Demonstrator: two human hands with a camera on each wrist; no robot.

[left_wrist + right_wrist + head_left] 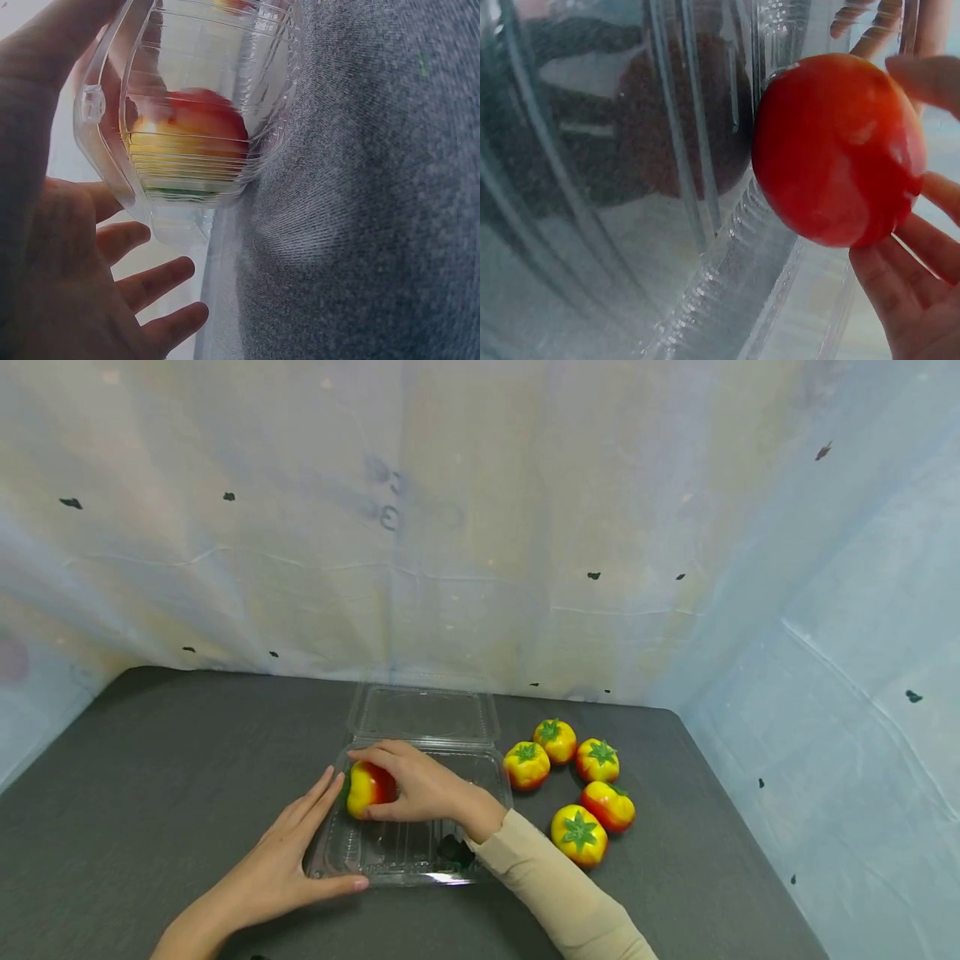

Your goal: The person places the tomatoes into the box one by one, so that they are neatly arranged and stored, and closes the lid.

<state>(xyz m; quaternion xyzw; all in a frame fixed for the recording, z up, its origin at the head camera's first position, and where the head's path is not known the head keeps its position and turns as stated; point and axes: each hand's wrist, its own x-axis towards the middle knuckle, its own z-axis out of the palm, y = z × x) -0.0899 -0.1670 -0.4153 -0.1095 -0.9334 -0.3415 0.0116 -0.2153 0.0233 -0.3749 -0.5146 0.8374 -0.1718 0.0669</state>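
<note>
A clear plastic clamshell box (480, 768) lies on the table with its lid (420, 714) folded back, away from me. My right hand (420, 785) grips a red-and-yellow tomato (367, 789) inside the left end of the box. In the right wrist view, fingers and thumb curve round the smooth red side of this tomato (836, 150). Its green top points left, toward my left hand (281, 864). That hand spans the box's near left corner, fingers straight along the left side, thumb at the front edge. Through the clear wall, the left wrist view shows the tomato (199, 139) low in the box.
Several more red-and-yellow tomatoes (579, 835) with green tops stand in a loose arc right of the box. A small black object (453, 852) shows under my right wrist. Pale plastic sheeting (480, 527) hangs behind the dark grey table (187, 760) and along its right side.
</note>
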